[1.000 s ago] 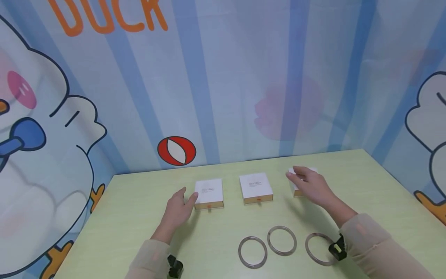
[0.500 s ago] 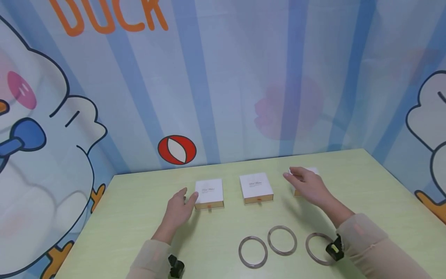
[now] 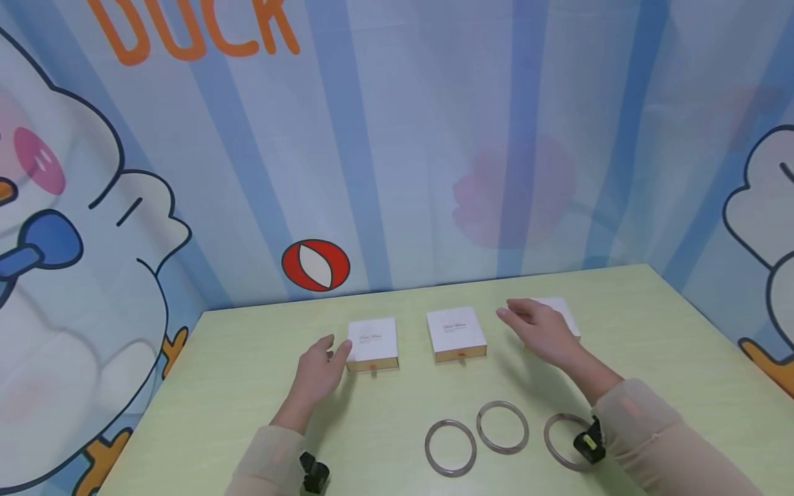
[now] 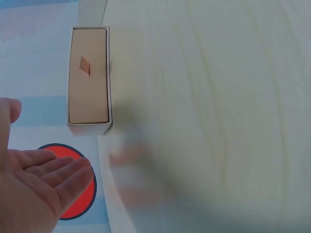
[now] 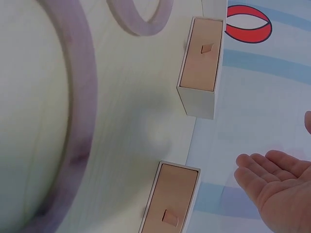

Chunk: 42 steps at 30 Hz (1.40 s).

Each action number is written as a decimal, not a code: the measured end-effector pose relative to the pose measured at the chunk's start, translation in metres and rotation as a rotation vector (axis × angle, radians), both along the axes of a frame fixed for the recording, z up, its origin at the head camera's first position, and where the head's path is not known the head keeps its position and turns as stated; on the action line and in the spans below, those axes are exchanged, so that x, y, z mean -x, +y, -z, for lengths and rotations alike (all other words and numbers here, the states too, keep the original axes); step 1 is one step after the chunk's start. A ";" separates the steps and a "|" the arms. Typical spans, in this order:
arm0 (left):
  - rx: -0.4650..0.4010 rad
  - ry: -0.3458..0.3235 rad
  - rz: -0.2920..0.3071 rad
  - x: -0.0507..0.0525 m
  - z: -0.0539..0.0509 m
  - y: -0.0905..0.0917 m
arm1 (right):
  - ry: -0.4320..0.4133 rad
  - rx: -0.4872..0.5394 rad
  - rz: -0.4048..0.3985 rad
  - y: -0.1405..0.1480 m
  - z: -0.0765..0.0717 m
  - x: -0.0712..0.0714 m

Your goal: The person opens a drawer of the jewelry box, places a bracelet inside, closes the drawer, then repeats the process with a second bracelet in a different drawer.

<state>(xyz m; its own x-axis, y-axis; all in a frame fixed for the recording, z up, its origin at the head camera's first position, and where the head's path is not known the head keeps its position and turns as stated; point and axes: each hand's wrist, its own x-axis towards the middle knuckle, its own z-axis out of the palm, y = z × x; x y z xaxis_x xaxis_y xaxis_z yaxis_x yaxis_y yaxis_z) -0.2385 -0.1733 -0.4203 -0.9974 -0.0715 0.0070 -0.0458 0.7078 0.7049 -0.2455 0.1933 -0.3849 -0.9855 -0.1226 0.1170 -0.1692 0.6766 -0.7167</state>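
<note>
Along the back edge of a pale green worktop (image 3: 217,386), three flat white boxes are set in a row: a left box (image 3: 372,337), a middle box (image 3: 456,331) and a right box (image 3: 563,315). The left hand (image 3: 318,372) is held just beside the left side of the left box, toward the worktop's left edge; its fingers are loosely extended, nothing is gripped, and a gap between hand and box is shown by the left wrist view. The right hand (image 3: 542,332) is held near the right box, on the side facing the middle box, and the right box's front left corner is covered by it; its fingers are likewise extended, with nothing gripped. Nearer the worktop's front edge, three greyish bangles are laid flat: a left bangle (image 3: 455,474), a middle bangle (image 3: 507,451) just beside it and set slightly farther back, and a right bangle (image 3: 547,441), partly hidden by a black device (image 3: 591,442) worn on the right wrist. Beyond the back edge, a blue striped backdrop (image 3: 422,138) is hung.
</note>
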 end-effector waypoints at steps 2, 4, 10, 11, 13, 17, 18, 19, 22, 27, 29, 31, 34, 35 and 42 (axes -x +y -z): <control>0.000 -0.003 -0.002 -0.001 -0.001 0.000 | 0.000 0.002 -0.001 -0.001 0.000 0.000; -0.001 -0.004 -0.004 -0.001 -0.002 0.000 | -0.002 0.004 -0.001 -0.003 0.000 0.001; -0.011 -0.013 -0.015 -0.001 -0.003 0.001 | -0.017 0.009 -0.007 -0.008 0.000 0.001; -0.011 -0.014 -0.016 -0.001 -0.002 0.001 | -0.021 0.009 -0.009 -0.009 -0.001 0.001; -0.006 -0.009 -0.014 -0.001 -0.003 0.002 | -0.028 0.006 -0.012 -0.010 -0.001 0.001; -0.007 -0.005 -0.013 -0.002 -0.004 0.002 | -0.030 0.003 -0.020 -0.014 -0.001 0.002; -0.008 -0.004 -0.012 -0.002 -0.004 0.002 | -0.026 0.001 -0.021 -0.015 -0.001 0.002; -0.010 -0.004 -0.012 -0.002 -0.004 0.002 | -0.023 0.002 -0.025 -0.015 -0.001 0.002; -0.013 -0.007 -0.014 -0.001 -0.003 0.002 | -0.023 0.005 -0.033 -0.017 0.000 0.003; -0.019 -0.020 -0.025 0.001 -0.001 0.002 | -0.029 0.010 -0.042 -0.021 0.000 0.002; -0.023 -0.026 -0.028 0.001 -0.001 0.002 | -0.030 0.011 -0.045 -0.022 0.000 0.002; -0.029 -0.034 -0.031 0.001 -0.001 0.003 | -0.030 0.015 -0.046 -0.024 0.000 0.002; -0.031 -0.044 -0.035 0.002 -0.002 0.003 | -0.026 0.022 -0.055 -0.028 0.000 0.002; -0.033 -0.048 -0.035 0.002 -0.002 0.003 | -0.025 0.026 -0.054 -0.029 0.001 0.002; -0.036 -0.058 -0.044 0.002 -0.001 0.004 | -0.017 0.027 -0.061 -0.033 0.004 0.002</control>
